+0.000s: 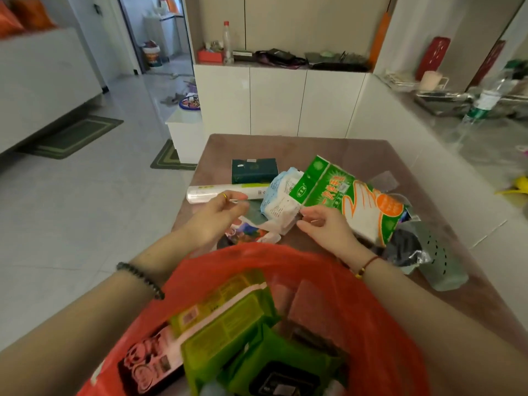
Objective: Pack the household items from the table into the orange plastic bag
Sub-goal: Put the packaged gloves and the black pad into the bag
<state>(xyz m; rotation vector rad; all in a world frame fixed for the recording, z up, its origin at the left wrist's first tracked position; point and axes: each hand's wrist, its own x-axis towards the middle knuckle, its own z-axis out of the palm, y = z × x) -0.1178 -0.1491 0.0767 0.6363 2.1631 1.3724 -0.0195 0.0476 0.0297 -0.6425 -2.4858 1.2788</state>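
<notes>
The orange bag (pixel 314 270) gapes open at the table's near edge, below both forearms. Inside lie green packets (pixel 228 318), a pink-edged pack (pixel 154 358) at its left side and a dark-labelled pack (pixel 283 381) lower down.

The table (pixel 285 147) is brownish with a dull top. It stands on a pale tiled floor (pixel 85 210) with green mats (pixel 77 135), before a white cabinet (pixel 277 98) whose shelf holds a clear bottle (pixel 227 44) and dark clutter. A grey counter (pixel 471 144) with bottles runs along the right.

The left hand (pixel 217 212) hovers over the table beyond the bag, fingers loosely curled, with nothing plainly in them. The right hand (pixel 323 224) has its fingers half curled. Its tips are at the corner of a white-blue pack (pixel 281 201), and whether they pinch it cannot be told.

Just beyond the left hand lies a film roll (pixel 205 192), with a dark green box (pixel 254 170) behind it. A green glove pack (pixel 343 195) leans over the white-blue pack. A colourful packet (pixel 245 234) lies between the hands and the bag rim. Right of the right wrist sit a dark foil bag (pixel 405 247) and a grey-green perforated piece (pixel 440 258).
</notes>
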